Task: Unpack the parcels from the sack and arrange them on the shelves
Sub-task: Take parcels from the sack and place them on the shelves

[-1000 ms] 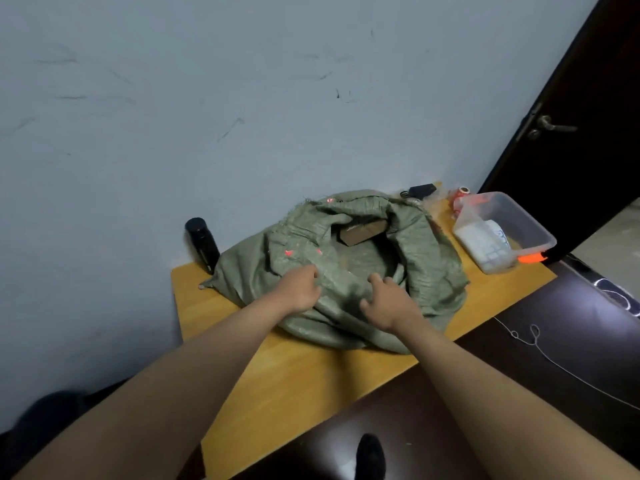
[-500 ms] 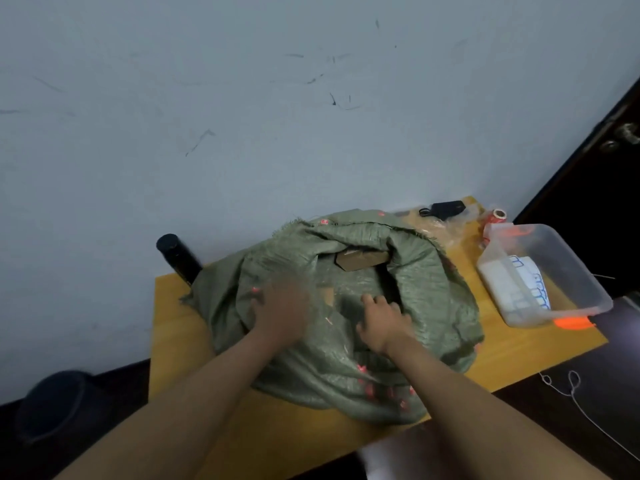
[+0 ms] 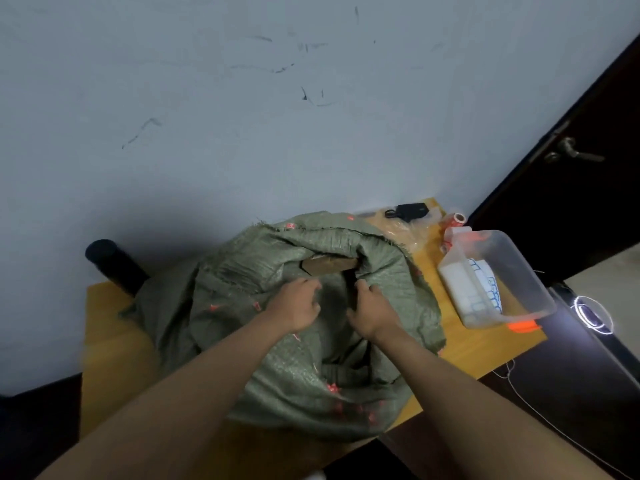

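Gripping the green sack (image 3: pixel 298 368) cloth at its mouth, left hand (image 3: pixel 297 308) and right hand (image 3: pixel 372 311), fingers curled, close together.

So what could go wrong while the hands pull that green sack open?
The sack hangs over the table's front edge, so tugging might slide it off. The clear plastic tub beside it could get bumped. The brown parcel sits half hidden inside, so both hands might grab only cloth.

The sack (image 3: pixel 284 341) lies mid-table (image 3: pixel 114 358), a parcel (image 3: pixel 329 265) in it, bottle (image 3: pixel 116 268) left, tub (image 3: pixel 498 278) right.
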